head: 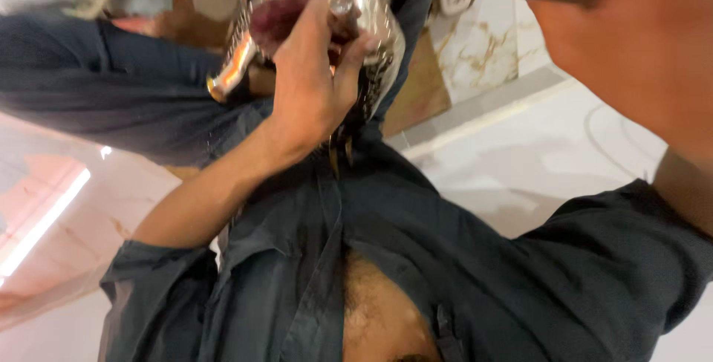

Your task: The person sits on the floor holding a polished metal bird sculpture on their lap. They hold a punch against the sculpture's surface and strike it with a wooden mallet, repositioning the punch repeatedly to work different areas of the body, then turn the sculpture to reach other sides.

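In the head view we look down our own dark shirt (475, 258), and everything else sits relative to it. Above its collar line, our left hand (312, 80) is wrapped around a shiny metal vessel (371, 28), fingers curled over a dark reddish piece (278, 17) pressed against it. That grip is closed firmly on the vessel, thumb towards the shirt. The right arm (639, 57) crosses the upper right corner of the view; its hand is out of view, so we cannot tell how its grip stands.

We judge the vessel stiff and smooth, likely slippery where polished, and moderately light; the safest hold looks to be around its body, as now, not its thin rim. The reddish piece looks softer. Beyond the shirt lies pale marble floor (520, 161).
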